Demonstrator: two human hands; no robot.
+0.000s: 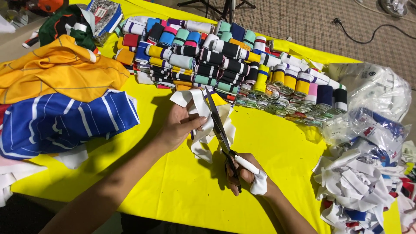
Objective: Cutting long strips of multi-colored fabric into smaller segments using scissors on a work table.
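Observation:
My left hand (178,123) grips a bunch of white ribbed fabric strips (203,130) over the yellow table cover (173,186). My right hand (249,175) holds a pair of scissors (219,125) by the handles, one loop wrapped in white cloth. The long blades point away from me and lie against the white strips, just right of my left thumb. Loose ends of the strips hang down onto the cover beneath the blades.
Several rolls of striped, coloured ribbing (216,60) are stacked along the far side. Folded yellow and blue striped garments (65,99) lie at the left. A heap of cut white strips (359,186) and plastic bags (372,86) sit at the right edge.

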